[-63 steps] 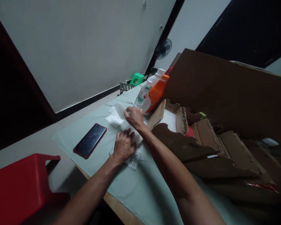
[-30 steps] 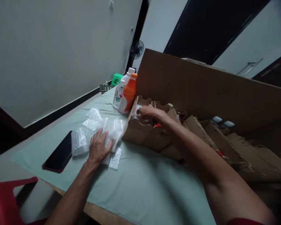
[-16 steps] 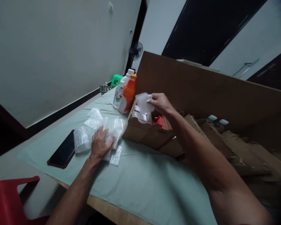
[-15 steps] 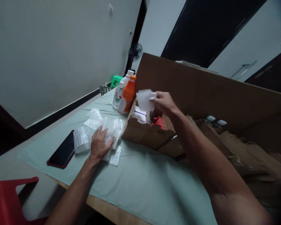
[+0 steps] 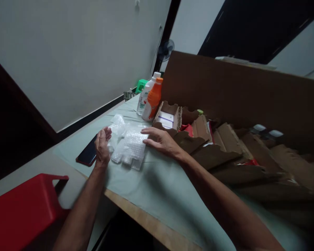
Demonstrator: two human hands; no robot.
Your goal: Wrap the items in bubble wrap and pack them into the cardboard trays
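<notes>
A large brown cardboard box (image 5: 240, 94) with torn, ragged inner dividers fills the right half of the view, standing on a table (image 5: 157, 188) covered in a pale green cloth. In one divider cell nearest the bottles lies a white packet with a blue stripe (image 5: 166, 121); two white caps show deeper in the box. Behind the box's near corner stand an orange bottle (image 5: 153, 100) and a white bottle (image 5: 146, 96), touching side by side. A red plastic stool (image 5: 23, 209) sits low at the left, beside the table edge. A dark phone in a red case (image 5: 88, 155) lies flat on the cloth.

Between the phone and the box lies a small heap of bubble wrap (image 5: 129, 148). The left hand (image 5: 102, 146) stands on edge at the heap's left side, fingers loosely together, holding nothing, touching or nearly touching the wrap. The right hand (image 5: 161, 141) lies flat and spread at the heap's right edge, fingertips on the wrap, also holding nothing.

Judging from this, the step in hand is gathering or squaring the bubble wrap between both hands. The next move would call for closing both hands on the light, springy sheets evenly so they lift or fold together without slipping apart.
</notes>
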